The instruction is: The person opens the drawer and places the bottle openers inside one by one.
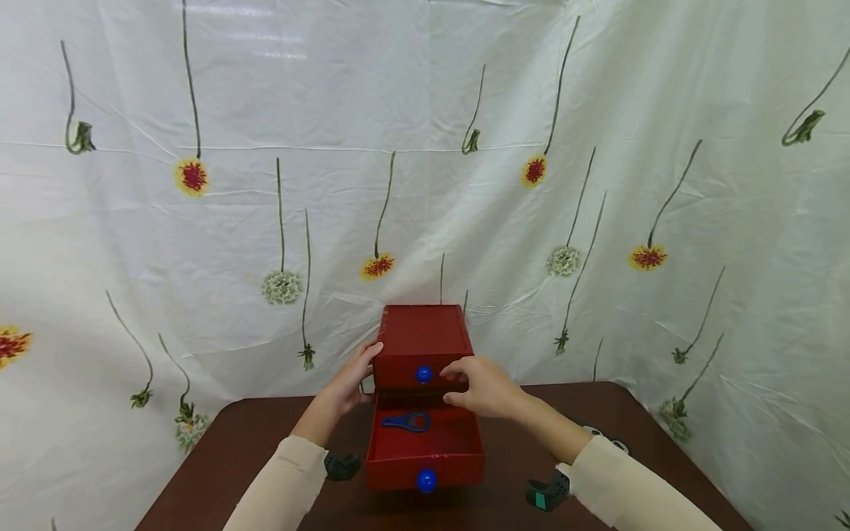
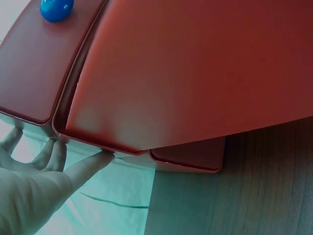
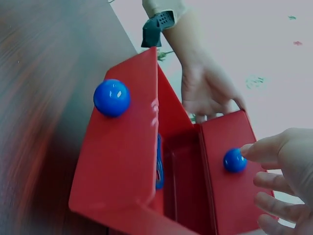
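Note:
A red drawer cabinet [image 1: 425, 328] with blue knobs stands on the table. One drawer [image 1: 392, 476] below the top one is pulled out, and a blue bottle opener [image 1: 398, 422] lies inside it. The top drawer [image 3: 230, 200] is closed. My left hand [image 1: 345, 380] rests on the cabinet's left side; its extended fingertips touch the wall in the left wrist view. At the top drawer's front is my right hand [image 1: 488, 387], fingers spread and loosely bent. One of its fingertips overlaps the edge of the upper blue knob [image 3: 235, 160] in the right wrist view.
The dark brown table [image 1: 265, 435] extends around the cabinet. Partly hidden behind the right forearm, a small item with white rings [image 1: 620, 446] lies on it. A white flower-patterned cloth [image 1: 425, 199] hangs behind the table. The pulled-out drawer juts toward me.

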Motion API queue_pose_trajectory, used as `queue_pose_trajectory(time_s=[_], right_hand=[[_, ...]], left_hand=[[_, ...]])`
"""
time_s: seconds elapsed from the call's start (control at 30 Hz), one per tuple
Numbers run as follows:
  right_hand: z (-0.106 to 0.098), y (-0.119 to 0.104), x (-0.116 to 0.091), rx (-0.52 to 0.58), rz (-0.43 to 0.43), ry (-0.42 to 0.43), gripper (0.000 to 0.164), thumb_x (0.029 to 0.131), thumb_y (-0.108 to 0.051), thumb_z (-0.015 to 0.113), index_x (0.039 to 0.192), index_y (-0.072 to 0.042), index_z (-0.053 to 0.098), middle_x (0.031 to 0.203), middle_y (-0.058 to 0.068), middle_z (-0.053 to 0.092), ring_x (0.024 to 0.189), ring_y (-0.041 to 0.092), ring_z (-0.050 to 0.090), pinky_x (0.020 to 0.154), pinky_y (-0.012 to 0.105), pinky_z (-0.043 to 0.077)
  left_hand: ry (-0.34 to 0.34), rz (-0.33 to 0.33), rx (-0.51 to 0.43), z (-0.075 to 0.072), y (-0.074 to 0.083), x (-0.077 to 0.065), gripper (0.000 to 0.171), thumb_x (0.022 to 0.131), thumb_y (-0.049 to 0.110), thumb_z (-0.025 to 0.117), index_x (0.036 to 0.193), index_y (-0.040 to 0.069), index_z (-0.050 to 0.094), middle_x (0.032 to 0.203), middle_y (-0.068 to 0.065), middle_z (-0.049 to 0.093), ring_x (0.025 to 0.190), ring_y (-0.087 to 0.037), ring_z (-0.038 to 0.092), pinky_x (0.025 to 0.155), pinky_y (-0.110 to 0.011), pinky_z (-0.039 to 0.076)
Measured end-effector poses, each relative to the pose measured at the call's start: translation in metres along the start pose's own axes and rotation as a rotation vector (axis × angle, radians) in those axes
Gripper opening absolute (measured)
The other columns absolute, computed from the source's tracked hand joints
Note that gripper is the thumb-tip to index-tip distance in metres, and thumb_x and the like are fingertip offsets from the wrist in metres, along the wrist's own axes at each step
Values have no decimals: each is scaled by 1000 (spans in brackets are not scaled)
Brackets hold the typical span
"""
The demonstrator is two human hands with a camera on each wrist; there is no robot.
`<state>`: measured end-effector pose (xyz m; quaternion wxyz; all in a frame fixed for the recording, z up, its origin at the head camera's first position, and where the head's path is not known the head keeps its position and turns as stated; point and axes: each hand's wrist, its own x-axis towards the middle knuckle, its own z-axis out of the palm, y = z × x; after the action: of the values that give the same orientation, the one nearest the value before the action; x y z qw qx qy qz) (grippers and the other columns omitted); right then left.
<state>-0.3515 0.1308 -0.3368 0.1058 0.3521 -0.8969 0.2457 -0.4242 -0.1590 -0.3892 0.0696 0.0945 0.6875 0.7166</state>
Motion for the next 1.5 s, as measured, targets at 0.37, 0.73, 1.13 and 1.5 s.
queue_pose_trajectory(time_s=[0.37, 0.73, 1.13, 1.5], right_hand=[[-21, 25, -21, -8, 71, 68, 37, 91, -14, 80, 125, -2, 72, 110, 8, 72, 97, 25, 67, 81, 41, 56], [-36, 53, -42, -23, 136, 103, 35, 91, -19, 82, 121, -5, 74, 109, 5, 73, 98, 27, 68, 83, 45, 56], [-50, 82, -69, -20, 277, 121, 36, 92, -20, 80, 122, -3, 72, 108, 6, 72, 103, 34, 67, 84, 50, 55], [-60, 109, -90, -65, 356, 139, 37, 90, -17, 80, 121, 1, 71, 111, 14, 73, 98, 34, 71, 79, 50, 57]], left_hand=[[17, -9, -14, 0, -1, 0, 73, 105, 51, 52, 163, 18, 21, 166, -19, 20, 153, -44, 12, 97, -82, 32], [10, -2, -8, 0, 1, -1, 74, 106, 51, 52, 163, 17, 20, 167, -18, 18, 152, -45, 13, 97, -80, 34], [6, -2, -12, 1, 1, -3, 75, 106, 52, 51, 164, 17, 19, 167, -20, 18, 152, -45, 13, 98, -81, 32], [10, -7, -26, 1, 0, 0, 74, 106, 51, 51, 163, 17, 19, 167, -17, 16, 152, -44, 12, 97, -81, 32]])
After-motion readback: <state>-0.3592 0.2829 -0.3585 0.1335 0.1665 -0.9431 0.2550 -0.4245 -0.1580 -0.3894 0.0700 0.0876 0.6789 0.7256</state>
